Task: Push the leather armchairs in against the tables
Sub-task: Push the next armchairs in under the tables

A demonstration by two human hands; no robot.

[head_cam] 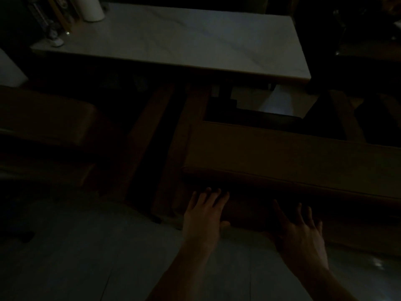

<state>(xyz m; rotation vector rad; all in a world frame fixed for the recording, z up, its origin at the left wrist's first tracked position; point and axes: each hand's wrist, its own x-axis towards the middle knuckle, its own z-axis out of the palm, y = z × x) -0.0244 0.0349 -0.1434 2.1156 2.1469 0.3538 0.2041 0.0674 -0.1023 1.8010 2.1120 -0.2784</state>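
The room is very dark. A brown armchair stands on the right, with its back toward the camera. Its front reaches under the near edge of the pale desk, but a gap of floor shows between the seat and the desk foot. A second armchair stands at the left, also near the desk; its details are hard to see.

The left hand is open, with the fingers spread and pointing forward, at the lower back of the right chair. The right hand is open too, with the fingers apart, just beside the same chair back. Neither hand grips anything. I cannot tell if the palms touch the leather.

On the far left corner of the desk stand a white roll and some small items, too dim to name.
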